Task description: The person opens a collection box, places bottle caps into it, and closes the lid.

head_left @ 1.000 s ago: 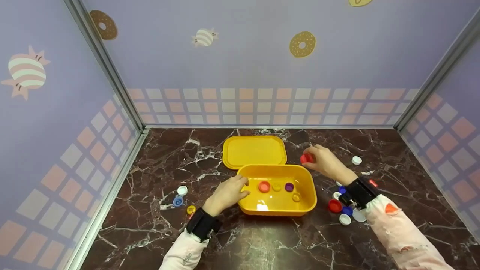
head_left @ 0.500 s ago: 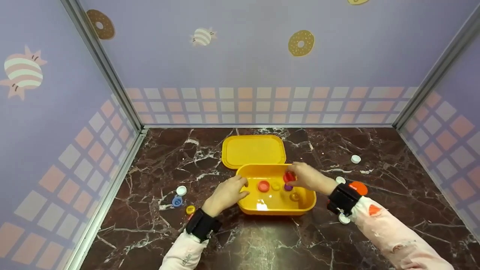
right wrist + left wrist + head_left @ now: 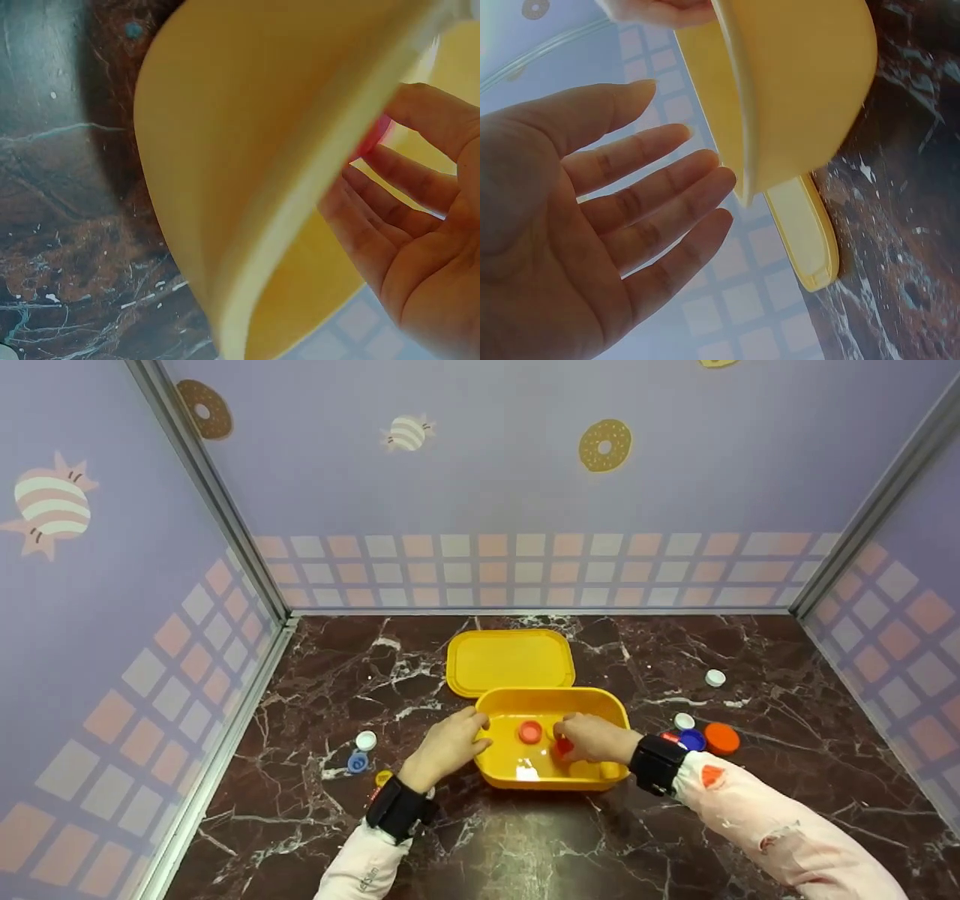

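Observation:
Down inside the yellow plastic box, my right hand pinches a red bottle cap between thumb and fingers. The same red cap shows partly behind the box rim in the right wrist view. A coral-red cap lies on the box floor, left of that hand, which hides much of the box's right part. My left hand is at the box's left rim. Its fingers are spread and loosely extended in the left wrist view, the tips at the rim; firm contact cannot be told.
A yellow lid lies flat behind the box. Left of it are a white cap, a blue cap and a yellow cap. To the right lie an orange cap, a dark blue cap and white caps.
My right hand has carried the red cap from behind the box's right corner over the rim and down into the box. My left hand has stayed at the left rim.

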Demonstrator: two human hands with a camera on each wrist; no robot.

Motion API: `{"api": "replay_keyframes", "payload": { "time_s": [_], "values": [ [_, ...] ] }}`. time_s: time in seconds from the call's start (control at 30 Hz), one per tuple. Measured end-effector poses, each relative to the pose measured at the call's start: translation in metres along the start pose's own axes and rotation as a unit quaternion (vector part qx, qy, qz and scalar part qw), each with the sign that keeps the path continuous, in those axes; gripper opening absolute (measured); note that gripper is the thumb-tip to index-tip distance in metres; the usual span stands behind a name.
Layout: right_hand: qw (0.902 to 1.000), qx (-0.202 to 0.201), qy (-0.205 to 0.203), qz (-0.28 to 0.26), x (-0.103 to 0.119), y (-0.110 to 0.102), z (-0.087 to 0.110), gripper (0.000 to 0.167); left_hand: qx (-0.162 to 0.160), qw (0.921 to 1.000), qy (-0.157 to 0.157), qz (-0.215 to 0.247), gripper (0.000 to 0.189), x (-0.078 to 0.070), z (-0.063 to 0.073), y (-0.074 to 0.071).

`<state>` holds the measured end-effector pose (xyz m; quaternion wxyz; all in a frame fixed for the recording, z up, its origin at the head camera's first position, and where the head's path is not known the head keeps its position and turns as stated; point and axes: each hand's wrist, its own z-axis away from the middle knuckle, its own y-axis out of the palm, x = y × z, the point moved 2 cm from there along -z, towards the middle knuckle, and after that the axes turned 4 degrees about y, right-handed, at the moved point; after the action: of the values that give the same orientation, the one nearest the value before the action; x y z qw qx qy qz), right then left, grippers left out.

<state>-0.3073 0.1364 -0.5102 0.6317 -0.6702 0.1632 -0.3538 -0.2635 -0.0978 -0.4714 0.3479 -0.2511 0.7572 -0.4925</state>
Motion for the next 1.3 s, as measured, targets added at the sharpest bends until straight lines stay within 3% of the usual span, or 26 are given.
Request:
{"api": "replay_keyframes", "payload": {
  "time_s": [0.3,0.5,0.77,0.9,1.03,1.17,1.3],
  "values": [
    [0.9999,0.014,0.008,0.006,0.001,0.007,-0.002,0.024,-0.037,0.9991,-0.002,-0.019,0.018,0.010,0.002,-0.004],
    [0.9997,0.013,0.012,-0.015,0.003,-0.003,0.000,0.028,-0.045,0.9987,-0.012,-0.024,0.016,0.016,0.006,-0.008],
    [0.9936,-0.096,-0.019,-0.057,-0.009,-0.039,0.009,0.021,-0.062,0.9961,-0.042,-0.047,0.021,0.038,0.019,-0.014],
    [0.9830,-0.157,-0.006,-0.095,-0.023,-0.054,0.019,0.018,-0.043,0.9943,-0.072,-0.065,0.022,0.049,0.025,-0.017],
    [0.9730,-0.194,0.044,-0.117,-0.036,-0.065,0.033,0.013,-0.015,0.9889,-0.118,-0.089,0.024,0.062,0.029,-0.021],
    [0.9644,-0.205,0.097,-0.135,-0.048,-0.070,0.048,0.011,0.025,0.9770,-0.186,-0.101,0.030,0.077,0.036,-0.022],
    [0.9561,-0.220,0.125,-0.148,-0.060,-0.069,0.065,0.014,0.056,0.9650,-0.238,-0.095,0.034,0.091,0.045,-0.018]
  ]
}}
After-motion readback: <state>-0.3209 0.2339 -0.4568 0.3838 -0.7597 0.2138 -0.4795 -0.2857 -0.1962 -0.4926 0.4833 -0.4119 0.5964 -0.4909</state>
